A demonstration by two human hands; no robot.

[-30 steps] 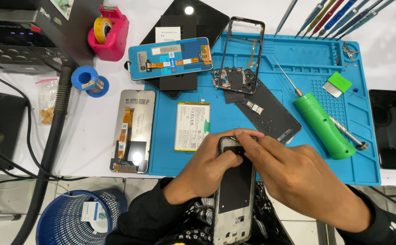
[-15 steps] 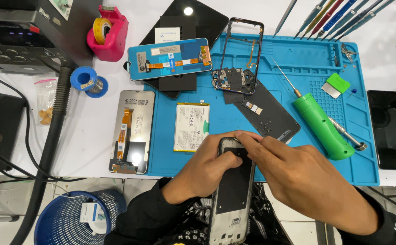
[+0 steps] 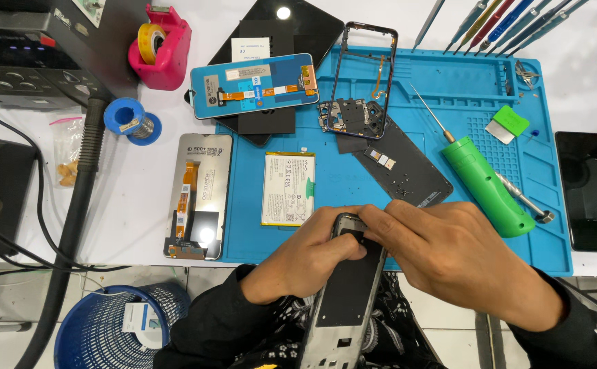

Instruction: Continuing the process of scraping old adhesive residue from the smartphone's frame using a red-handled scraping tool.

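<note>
Low in the middle of the frame, both hands close on the top end of a phone frame (image 3: 345, 301), a dark, stripped chassis that runs from the near edge of the blue repair mat (image 3: 449, 75) down toward the bottom of the frame, over the person's lap. The left hand (image 3: 305, 256) wraps the frame's upper left corner, fingers curled and pressed on its top. The right hand (image 3: 449, 253) comes in from the lower right, fingers bent over the same end, their tips meeting those of the left hand.

Just above the hands on the mat lies a phone battery (image 3: 288, 188), white and yellow, flat. To its right a dark back cover (image 3: 401, 164) lies at a slant, with a small circuit board (image 3: 352, 116) at its upper end. A green electric screwdriver (image 3: 486, 184) lies diagonally right of that. An empty mid-frame (image 3: 343, 82) stands in the upper centre, beside a display panel (image 3: 254, 85) with a blue back. Left of the mat, on the white table, a second display panel (image 3: 199, 195) lies face down. A pink tape dispenser (image 3: 162, 44) sits at upper left, a blue solder spool (image 3: 129, 117) below it. A blue mesh bin (image 3: 117, 328) shows at lower left.
</note>
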